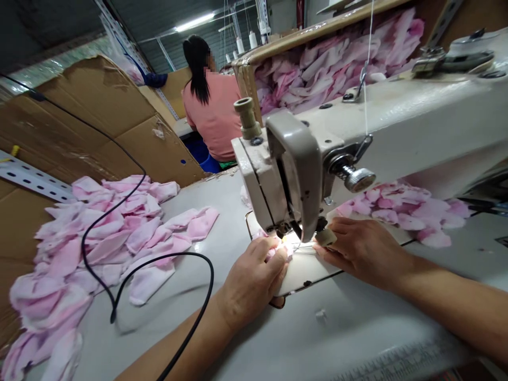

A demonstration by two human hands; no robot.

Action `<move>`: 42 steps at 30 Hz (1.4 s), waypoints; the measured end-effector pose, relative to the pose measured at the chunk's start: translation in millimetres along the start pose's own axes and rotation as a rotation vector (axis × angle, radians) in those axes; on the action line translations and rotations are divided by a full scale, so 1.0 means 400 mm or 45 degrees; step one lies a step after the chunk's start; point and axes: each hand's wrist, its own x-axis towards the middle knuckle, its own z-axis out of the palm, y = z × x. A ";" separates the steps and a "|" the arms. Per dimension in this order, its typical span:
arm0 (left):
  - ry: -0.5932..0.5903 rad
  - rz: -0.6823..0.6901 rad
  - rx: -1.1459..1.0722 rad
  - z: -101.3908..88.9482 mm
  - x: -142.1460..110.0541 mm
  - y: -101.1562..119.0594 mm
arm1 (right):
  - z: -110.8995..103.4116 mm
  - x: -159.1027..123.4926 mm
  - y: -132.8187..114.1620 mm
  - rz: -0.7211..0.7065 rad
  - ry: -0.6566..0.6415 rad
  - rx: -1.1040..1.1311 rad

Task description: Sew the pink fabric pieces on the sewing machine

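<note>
A white sewing machine (432,119) stands on the pale table, its lamp lighting the needle area. Just left of the needle, my left hand (257,270) is closed on a small pink and white fabric piece (280,251). On the other side of the needle, my right hand (361,248) has its fingers bent together beside the presser foot, near pale thread; whatever it grips is hidden. Behind my right hand lies a heap of small pink fabric pieces (405,209) under the machine arm.
Pink and white fabric strips (130,227) are piled on the left of the table. A black cable (210,275) loops over that side. Cardboard (95,116) walls the far left. Beyond sits a person in a pink top (216,114). More fabric (337,58) fills a bin behind the machine.
</note>
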 end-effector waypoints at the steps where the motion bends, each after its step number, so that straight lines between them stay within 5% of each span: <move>1: 0.011 0.013 0.035 0.002 -0.001 -0.001 | 0.000 0.000 0.000 0.001 -0.002 -0.003; 28: 0.050 -0.009 -0.009 0.011 0.009 -0.004 | 0.002 0.005 0.000 0.048 -0.059 0.118; 42: 0.212 -0.016 0.168 0.018 0.027 -0.005 | 0.014 0.011 -0.001 0.067 -0.057 0.163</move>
